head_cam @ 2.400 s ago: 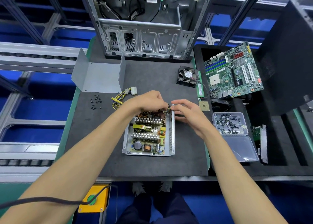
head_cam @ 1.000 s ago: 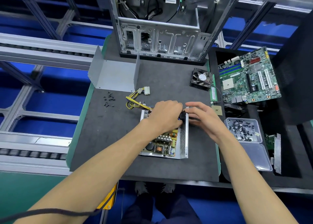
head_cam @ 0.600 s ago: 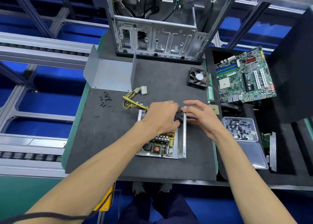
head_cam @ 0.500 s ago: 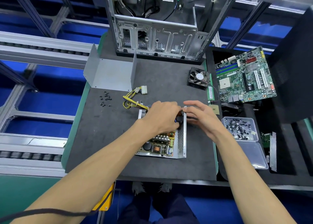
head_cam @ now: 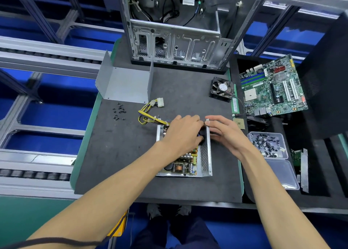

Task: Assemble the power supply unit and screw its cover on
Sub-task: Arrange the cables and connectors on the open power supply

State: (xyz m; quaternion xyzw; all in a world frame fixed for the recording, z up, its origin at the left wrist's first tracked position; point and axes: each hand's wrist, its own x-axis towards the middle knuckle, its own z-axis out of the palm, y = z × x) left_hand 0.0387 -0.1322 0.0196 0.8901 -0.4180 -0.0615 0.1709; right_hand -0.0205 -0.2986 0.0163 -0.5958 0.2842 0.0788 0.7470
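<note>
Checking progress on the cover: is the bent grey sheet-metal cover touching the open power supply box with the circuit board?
Apart. The head view shows the grey sheet-metal cover lying farther back on the mat, bare dark mat between it and the open power supply box.

Place: electronics assembly workstation on a factory line
Bench: dark anti-static mat [head_cam: 131, 173] under the fingers [head_cam: 190, 118]
Beyond the fingers: stripped computer case [head_cam: 175, 41]
Right of the fingers: motherboard [head_cam: 273, 90], lidded box of small parts [head_cam: 267, 145]
Left: roller conveyor rails [head_cam: 37, 53]
</note>
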